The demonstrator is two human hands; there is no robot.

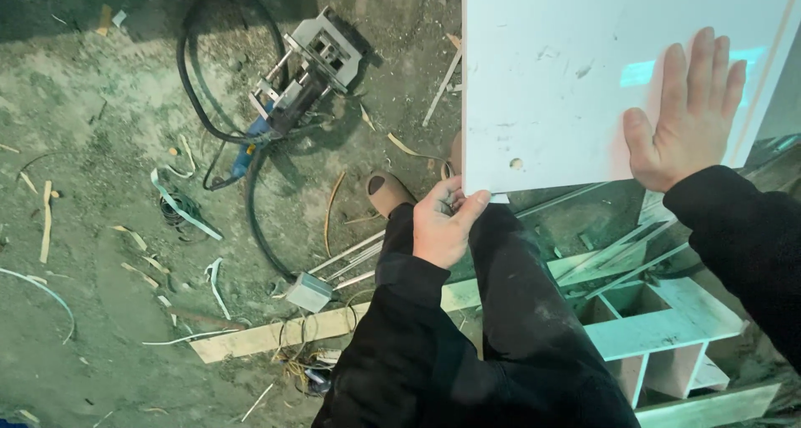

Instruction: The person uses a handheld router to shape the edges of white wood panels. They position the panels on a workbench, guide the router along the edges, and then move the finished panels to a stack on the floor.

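the left hand [442, 224] grips the lower left corner of a white panel [567, 78], fingers curled around its bottom edge, while the right hand [686, 115] lies flat and wide open against the panel's face near its lower right side, holding nothing. the panel stands upright above the person's legs, off the floor [92, 144]. with only one corner truly gripped, the board could pivot or slip and drop onto the brown shoe [385, 193] below. the black cable [254, 215] looping from the power tool [304, 73] and the loose trim strips [179, 207] on the floor could catch a foot. a white open-sided frame [659, 328] sits by the right leg; its compartments look empty, though partly hidden.
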